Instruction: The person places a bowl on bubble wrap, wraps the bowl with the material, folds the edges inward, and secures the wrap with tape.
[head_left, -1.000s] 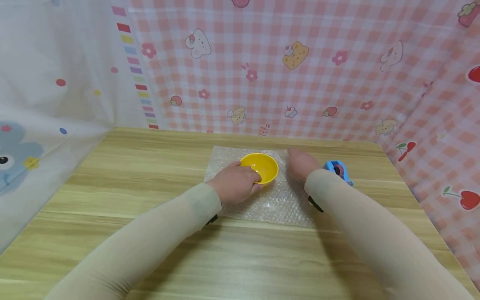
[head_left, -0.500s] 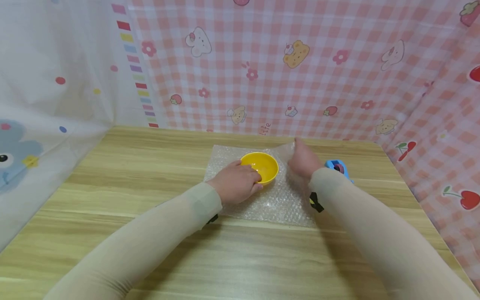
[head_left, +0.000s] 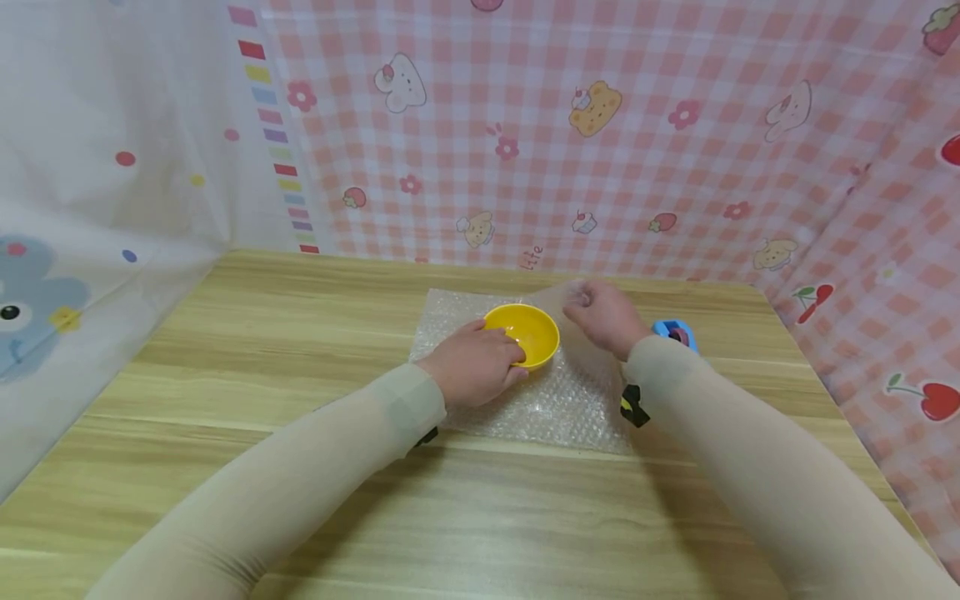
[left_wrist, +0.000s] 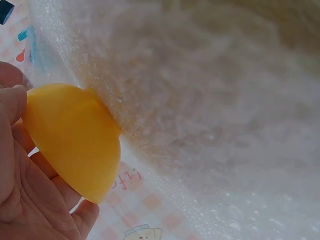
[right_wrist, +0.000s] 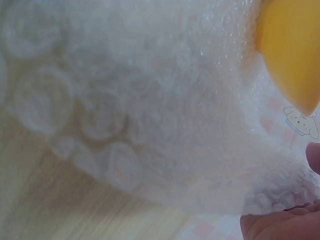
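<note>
A yellow bowl stands upright on a sheet of bubble wrap on the table. My left hand grips the bowl's near left rim, fingers over the edge and inside, as the left wrist view shows beside the bowl's outer wall. With my right hand I pinch the far right corner of the bubble wrap, which is lifted and bent in toward the bowl. The right wrist view has the raised bubble wrap up close, its corner between thumb and fingers.
A blue tape dispenser with a reddish roll stands just right of my right hand, partly hidden by the sleeve. The wooden table meets a pink checked curtain at the back and right, and a white one at the left.
My right hand has taken up the far right corner of the bubble wrap, raised it and drawn it left toward the bowl. My left hand keeps its grip on the bowl.
</note>
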